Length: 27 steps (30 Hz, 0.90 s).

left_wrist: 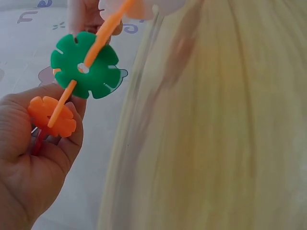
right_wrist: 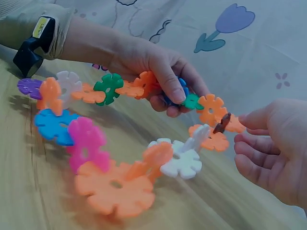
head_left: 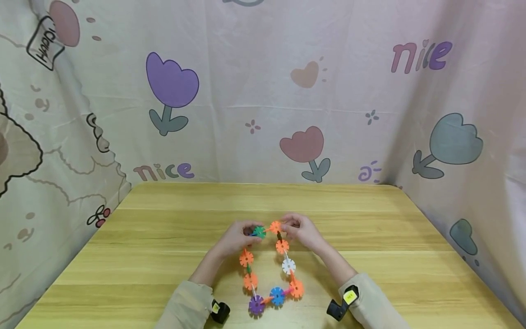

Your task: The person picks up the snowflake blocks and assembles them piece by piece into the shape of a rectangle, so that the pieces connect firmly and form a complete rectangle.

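Note:
Interlocking plastic snowflake discs are joined into a loop of orange, green, white, purple, blue and pink pieces. At its far left end my left hand [head_left: 237, 238] pinches a blue disc [right_wrist: 183, 88] between thumb and fingers, beside a green disc [head_left: 259, 232]. The thumb and a finger of my right hand [head_left: 302, 231] pinch an orange disc [right_wrist: 234, 124] at the far right corner, beside a brown disc [right_wrist: 222, 123]. A purple disc [head_left: 256, 305], a second blue disc [head_left: 277, 296] and a large orange disc [right_wrist: 115, 184] form the near side.
The loop is over a wooden table [head_left: 164, 274], whose far edge meets a printed cloth backdrop [head_left: 238, 151]. Black cameras [head_left: 220, 312] are strapped over both beige sleeves [head_left: 186, 304].

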{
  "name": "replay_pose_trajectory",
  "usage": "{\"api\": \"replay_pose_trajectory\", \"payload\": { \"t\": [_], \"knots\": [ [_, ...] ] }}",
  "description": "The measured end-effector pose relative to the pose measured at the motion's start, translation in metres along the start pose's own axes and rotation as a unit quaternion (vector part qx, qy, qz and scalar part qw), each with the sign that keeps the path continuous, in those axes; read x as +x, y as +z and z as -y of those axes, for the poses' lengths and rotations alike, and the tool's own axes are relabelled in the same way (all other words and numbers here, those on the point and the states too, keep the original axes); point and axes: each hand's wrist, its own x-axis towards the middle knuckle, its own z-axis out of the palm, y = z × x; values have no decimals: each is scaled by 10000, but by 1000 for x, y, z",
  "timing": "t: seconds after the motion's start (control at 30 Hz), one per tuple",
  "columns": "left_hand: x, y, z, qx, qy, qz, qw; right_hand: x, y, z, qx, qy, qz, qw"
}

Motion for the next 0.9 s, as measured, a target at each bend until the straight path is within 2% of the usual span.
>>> {"api": "replay_pose_trajectory", "payload": {
  "t": [0.13,0.23,0.33,0.43,0.63,0.77,0.9],
  "knots": [
    [-9,-2,-15,-78,-29,-19,10000,-12,-5,-5,-138,-61,178,9997],
    [-16,-4,-31,-55,-57,-54,10000,-23,-8,-8,-235,-94,554,9981],
    [-17,-5,-34,-17,-53,-138,9999,-35,-11,-9,-365,-7,951,9948],
    [-15,-6,-30,-5,-60,-170,9998,-46,-13,-9,-562,54,1282,9901],
    [-6,-8,-6,-67,-104,-264,9996,-63,-12,-7,-594,335,1774,9818],
    [-2,-9,1,-8,-135,-364,9992,-69,-8,-5,-656,407,1805,9805],
    [-1,-10,2,50,-159,-519,9985,-71,-3,-1,-971,320,1703,9801]
  ]
}}
